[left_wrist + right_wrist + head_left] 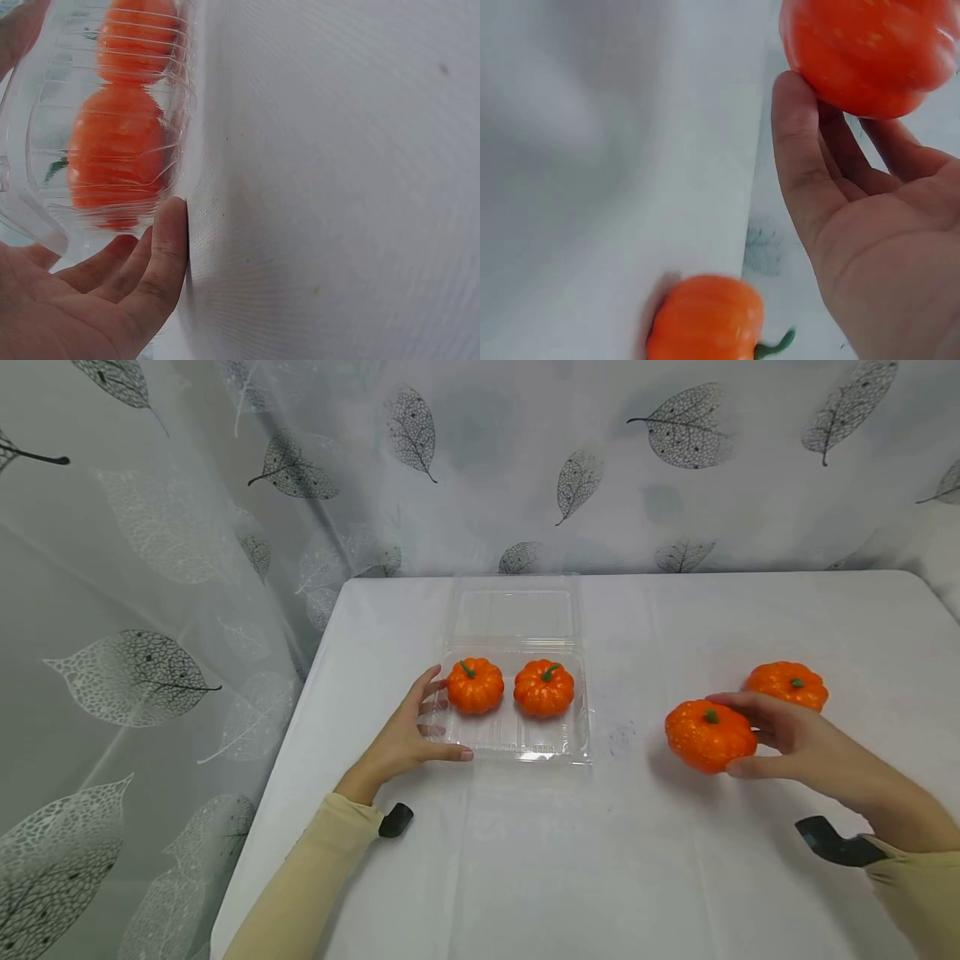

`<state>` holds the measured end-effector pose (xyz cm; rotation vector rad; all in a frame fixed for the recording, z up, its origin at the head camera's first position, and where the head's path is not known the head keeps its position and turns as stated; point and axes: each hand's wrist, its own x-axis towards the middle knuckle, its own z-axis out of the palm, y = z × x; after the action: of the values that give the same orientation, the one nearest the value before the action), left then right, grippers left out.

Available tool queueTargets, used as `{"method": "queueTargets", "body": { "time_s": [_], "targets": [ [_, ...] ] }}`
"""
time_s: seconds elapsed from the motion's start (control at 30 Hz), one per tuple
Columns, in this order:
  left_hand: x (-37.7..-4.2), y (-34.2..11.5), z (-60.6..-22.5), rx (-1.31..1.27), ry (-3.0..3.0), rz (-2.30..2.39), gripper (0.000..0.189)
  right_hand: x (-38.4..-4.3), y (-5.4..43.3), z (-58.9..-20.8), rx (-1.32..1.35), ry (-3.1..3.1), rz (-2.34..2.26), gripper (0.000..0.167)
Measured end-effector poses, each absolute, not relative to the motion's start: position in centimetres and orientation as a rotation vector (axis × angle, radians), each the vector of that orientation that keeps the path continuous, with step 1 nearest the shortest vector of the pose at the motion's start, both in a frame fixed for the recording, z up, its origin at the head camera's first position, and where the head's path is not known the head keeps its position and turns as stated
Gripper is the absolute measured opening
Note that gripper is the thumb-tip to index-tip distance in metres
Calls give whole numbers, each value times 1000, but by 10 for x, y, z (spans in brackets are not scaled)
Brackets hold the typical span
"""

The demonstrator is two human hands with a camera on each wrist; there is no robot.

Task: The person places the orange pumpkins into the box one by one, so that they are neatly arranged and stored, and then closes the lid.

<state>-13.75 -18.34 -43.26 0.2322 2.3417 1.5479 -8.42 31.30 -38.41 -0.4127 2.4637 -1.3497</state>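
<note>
A small orange toy pumpkin [710,737] with a green stem is held in my right hand [798,745], its fingertips and thumb around one side, raised over the tablecloth. The right wrist view shows the same pumpkin [874,56] pinched at the fingertips. My left hand [408,735] rests at the left side of a clear plastic clamshell box [517,745], fingers spread and thumb along the front corner. Inside the box sit two more pumpkins, a left one [476,686] and a right one [544,688]. Its lid [516,610] lies folded back.
Another pumpkin [787,685] stands on the table just behind my right hand. The white tablecloth [570,860] covers the table up to its back edge, where a leaf-patterned curtain [480,460] hangs. More curtain [150,610] hangs along the left side.
</note>
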Motion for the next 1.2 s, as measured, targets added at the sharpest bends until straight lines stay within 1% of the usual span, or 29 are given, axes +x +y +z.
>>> {"method": "queueTargets", "body": {
  "time_s": [0.3, 0.47, 0.57, 0.77, 1.2],
  "targets": [
    [-138, -183, -431, 233, 2341, 1549, 125, -101, 265, -363, -491, 2337, -1341, 65],
    [-138, -183, -431, 232, 2342, 1553, 124, -110, 239, -360, -597, 2272, -1340, 62],
    [-138, -183, -431, 232, 2342, 1556, 123, -115, 224, -360, -626, 2221, -1339, 62],
    [-138, -183, -432, 225, 2340, 1556, 123, -125, 196, -359, -630, 2085, -1376, 66],
    [-137, -183, -433, 231, 2327, 1569, 123, -136, 158, -359, -481, 1890, -1560, 64]
  ]
}}
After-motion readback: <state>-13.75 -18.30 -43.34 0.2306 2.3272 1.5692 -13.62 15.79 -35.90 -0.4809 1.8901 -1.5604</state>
